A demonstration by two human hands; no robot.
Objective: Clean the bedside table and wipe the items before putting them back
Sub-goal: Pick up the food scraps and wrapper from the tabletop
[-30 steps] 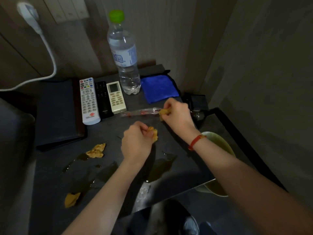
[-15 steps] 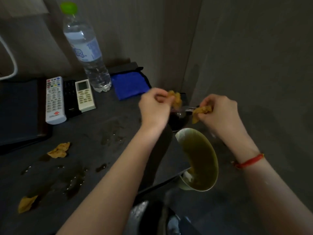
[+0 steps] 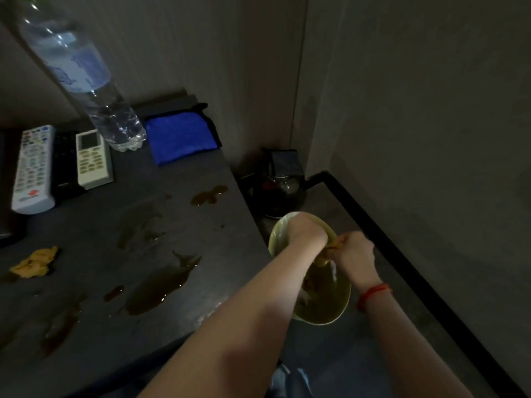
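Both hands are over the green bin (image 3: 343,300) on the floor, right of the dark bedside table (image 3: 218,248). My left hand (image 3: 307,234) is fisted inside the rim; what it holds is hidden. My right hand (image 3: 355,254) pinches a yellow scrap (image 3: 334,245) above the bin. On the table lie brown spills (image 3: 161,285), another yellow scrap (image 3: 36,262), a folded blue cloth (image 3: 181,142), a water bottle (image 3: 86,79), and three remotes: white (image 3: 33,168), black (image 3: 64,165) and cream (image 3: 93,159).
A dark kettle (image 3: 280,193) stands on the floor beside the table, just behind the bin. A black baseboard (image 3: 402,254) runs along the wall at right. Shoes (image 3: 290,380) show at the bottom edge.
Both hands have carried the yellow scraps off the table, rightward and down into the green bin. The view has swung right, so the table sits further left.
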